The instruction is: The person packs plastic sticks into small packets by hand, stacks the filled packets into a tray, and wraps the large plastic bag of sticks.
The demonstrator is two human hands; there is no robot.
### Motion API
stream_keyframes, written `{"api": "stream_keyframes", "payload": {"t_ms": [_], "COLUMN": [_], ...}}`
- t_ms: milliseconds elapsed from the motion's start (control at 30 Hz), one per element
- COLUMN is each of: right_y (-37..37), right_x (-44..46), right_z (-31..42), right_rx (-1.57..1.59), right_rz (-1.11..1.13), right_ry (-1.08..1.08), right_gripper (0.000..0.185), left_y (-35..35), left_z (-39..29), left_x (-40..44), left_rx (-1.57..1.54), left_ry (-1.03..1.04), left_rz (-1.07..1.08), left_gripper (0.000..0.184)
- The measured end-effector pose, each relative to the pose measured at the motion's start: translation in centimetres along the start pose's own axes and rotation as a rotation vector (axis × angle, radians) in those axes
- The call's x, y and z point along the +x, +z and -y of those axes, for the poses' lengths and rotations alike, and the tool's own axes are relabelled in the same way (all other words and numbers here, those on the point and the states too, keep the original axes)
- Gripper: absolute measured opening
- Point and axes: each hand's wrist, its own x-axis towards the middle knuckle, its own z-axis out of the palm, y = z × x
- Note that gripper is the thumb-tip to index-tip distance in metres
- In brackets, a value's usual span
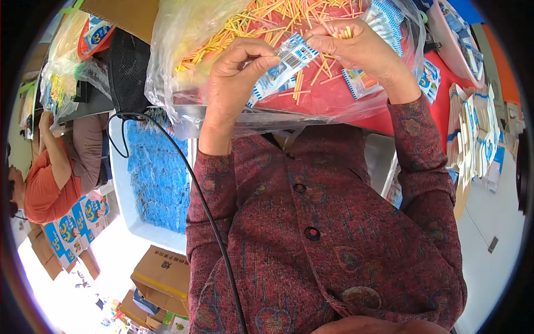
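Observation:
A small blue-and-white packet with a barcode [290, 60] is held up at a slant over the work surface. My left hand [236, 75] pinches its left side between thumb and fingers. At the packet's upper right end is my right hand [370, 53], its thumb against the edge. Several thin pastel sticks [346, 33] stick out of the curled right fingers. Below and behind both hands, a heap of loose yellow, pink and orange sticks [272, 22] spreads on a red surface [328, 92]. Another packet [356, 83] lies under my right wrist.
Clear plastic sheeting [175, 61] surrounds the heap. More packets [386, 28] lie behind my right hand; a pink basin [464, 53] holds others. Flat cartons [473, 131] stand at right. A blue-filled tub [158, 178] sits lower left, near a black cable [208, 211] and another person [50, 183].

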Motion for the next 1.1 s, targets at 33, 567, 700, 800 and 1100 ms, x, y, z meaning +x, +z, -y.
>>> {"api": "stream_keyframes", "payload": {"t_ms": [33, 567, 700, 800, 1100], "right_y": [0.2, 0.1, 0.8, 1.1, 2.6], "right_x": [-0.2, -0.6, -0.8, -1.1, -0.9], "right_z": [0.3, -0.8, -0.1, -0.1, -2.5], "right_rx": [-0.058, -0.254, -0.506, -0.545, -0.504], "right_rz": [-0.011, 0.218, 0.223, 0.168, 0.043], "right_ry": [0.01, -0.231, -0.274, -0.223, -0.277], "right_gripper": [0.026, 0.021, 0.02, 0.022, 0.024], "left_y": [0.0, -0.4, -0.3, 0.0, 0.2], "left_z": [0.0, -0.5, -1.0, -1.5, -1.7], "left_x": [0.0, 0.1, 0.2, 0.4, 0.1], "left_rx": [0.008, 0.104, 0.229, 0.375, 0.586], "left_ry": [-0.003, -0.012, 0.027, 0.1, 0.212], "left_rz": [0.01, 0.14, 0.139, 0.16, 0.168], "left_gripper": [0.01, 0.007, 0.008, 0.009, 0.008]}}
